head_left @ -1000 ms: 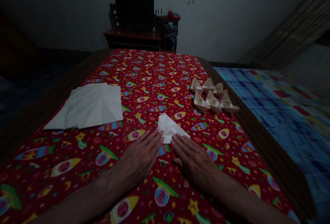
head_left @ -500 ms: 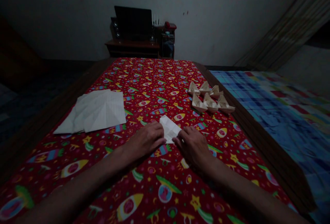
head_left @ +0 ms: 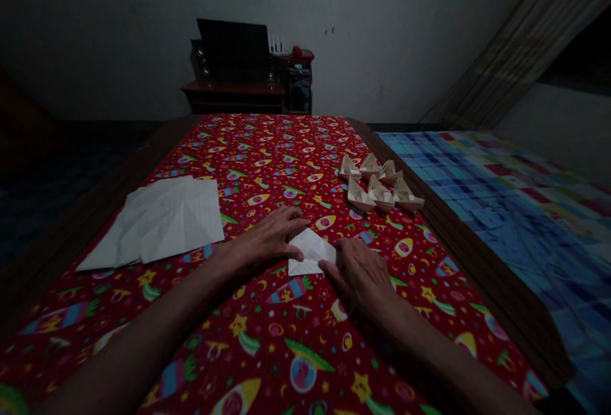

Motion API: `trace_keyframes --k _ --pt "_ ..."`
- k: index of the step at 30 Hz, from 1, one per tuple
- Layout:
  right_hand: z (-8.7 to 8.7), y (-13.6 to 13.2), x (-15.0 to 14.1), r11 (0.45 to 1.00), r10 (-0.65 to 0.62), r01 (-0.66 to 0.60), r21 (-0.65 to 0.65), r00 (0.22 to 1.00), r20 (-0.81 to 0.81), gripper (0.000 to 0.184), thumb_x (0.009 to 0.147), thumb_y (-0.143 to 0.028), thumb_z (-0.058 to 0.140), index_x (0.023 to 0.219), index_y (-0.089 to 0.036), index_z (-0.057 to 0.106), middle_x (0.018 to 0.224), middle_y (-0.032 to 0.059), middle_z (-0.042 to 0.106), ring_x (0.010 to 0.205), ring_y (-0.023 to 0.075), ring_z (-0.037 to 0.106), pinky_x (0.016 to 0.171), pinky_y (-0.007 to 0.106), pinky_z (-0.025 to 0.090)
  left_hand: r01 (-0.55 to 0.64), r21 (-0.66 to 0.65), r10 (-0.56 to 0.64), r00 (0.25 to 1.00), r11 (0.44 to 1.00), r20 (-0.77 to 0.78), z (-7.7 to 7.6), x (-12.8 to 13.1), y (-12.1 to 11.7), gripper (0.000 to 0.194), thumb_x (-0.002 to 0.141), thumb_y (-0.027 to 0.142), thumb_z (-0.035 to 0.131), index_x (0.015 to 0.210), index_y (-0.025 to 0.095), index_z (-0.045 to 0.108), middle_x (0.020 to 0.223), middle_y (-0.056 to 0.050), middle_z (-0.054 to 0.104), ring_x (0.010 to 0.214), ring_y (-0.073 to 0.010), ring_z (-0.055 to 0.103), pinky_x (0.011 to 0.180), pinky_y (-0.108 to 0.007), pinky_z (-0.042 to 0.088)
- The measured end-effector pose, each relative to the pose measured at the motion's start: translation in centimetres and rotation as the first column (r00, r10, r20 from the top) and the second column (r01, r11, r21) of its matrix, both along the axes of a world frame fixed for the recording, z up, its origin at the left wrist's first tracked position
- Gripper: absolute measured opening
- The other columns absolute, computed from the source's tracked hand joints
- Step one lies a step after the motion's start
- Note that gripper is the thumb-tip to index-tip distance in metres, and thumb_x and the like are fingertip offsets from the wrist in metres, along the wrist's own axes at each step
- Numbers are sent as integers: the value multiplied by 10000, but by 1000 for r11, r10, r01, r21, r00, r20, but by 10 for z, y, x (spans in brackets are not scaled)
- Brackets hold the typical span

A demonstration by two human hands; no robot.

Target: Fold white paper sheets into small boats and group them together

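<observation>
A small white folded paper lies on the red patterned tablecloth between my hands. My left hand is at its left side, thumb and fingertips some way apart, steadying its upper left edge. At the right corner my right hand pinches the paper, its thumb on the lower edge and its fingers bent. Farther back on the right stand several folded paper boats in two rows. To the left, sheets of creased white paper are fanned out in a stack.
The red tablecloth covers the long table, whose dark wooden edge shows on the right. Beyond it is a bed with a blue checked cover. A dark monitor and a red telephone stand by the far wall.
My left hand has opened its thumb away from its fingers and moved slightly up and left. More of the folded paper shows, turned a little. The whole view has shifted slightly.
</observation>
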State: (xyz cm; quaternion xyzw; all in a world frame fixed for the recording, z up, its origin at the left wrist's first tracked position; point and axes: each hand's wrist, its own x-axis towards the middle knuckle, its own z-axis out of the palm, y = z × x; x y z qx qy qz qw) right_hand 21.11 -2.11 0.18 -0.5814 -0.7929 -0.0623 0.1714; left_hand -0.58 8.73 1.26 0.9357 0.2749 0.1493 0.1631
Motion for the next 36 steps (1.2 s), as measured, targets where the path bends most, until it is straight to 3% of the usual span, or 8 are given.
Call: trace_keyframes --k 4,11,15,21,27,36 --pt "1 2 2 998 26 -29 -48 997 -72 243 876 -424 501 833 -185 490 789 50 580 699 184 517 583 272 331 -4 -11 3 999 1000 -49 2 3 2 524 677 499 713 1091 215 564 1012 -47 507 984 -220 457 829 -318 418" --pt "-1 8 0 987 80 -112 -113 963 -257 123 875 -297 496 844 -178 512 747 24 588 636 145 516 565 243 324 -78 -74 75 996 994 -38 1 2 -2 497 681 454 723 1037 190 496 1013 -41 534 964 -216 493 821 -329 417" --pt "3 30 9 964 199 -243 -108 929 -311 125 872 -277 484 858 -159 525 743 31 581 622 130 496 552 226 319 -183 -48 180 982 982 -66 3 1 -11 538 678 429 729 1081 182 474 1033 -66 566 961 -237 536 800 -336 436" --pt "3 71 21 908 354 -401 -124 890 -288 117 852 -255 527 909 -157 554 798 43 596 662 135 506 592 232 364 -395 32 396 917 918 -46 2 3 -34 410 743 462 661 1007 187 510 978 -62 621 913 -239 587 766 -324 447" --pt "-6 64 15 930 364 -365 44 895 -258 171 842 -241 542 998 -174 566 1028 118 558 928 222 506 785 340 429 -448 -1 447 894 894 -31 -3 4 -33 305 779 439 624 945 192 557 931 -40 637 877 -221 600 730 -293 444" --pt "-6 63 15 934 331 -356 -15 883 -334 192 833 -308 584 966 -174 548 883 66 572 800 186 520 692 293 416 -432 -110 439 897 895 53 -7 0 -20 189 753 343 630 847 178 627 814 -6 635 725 -161 579 657 -247 422"
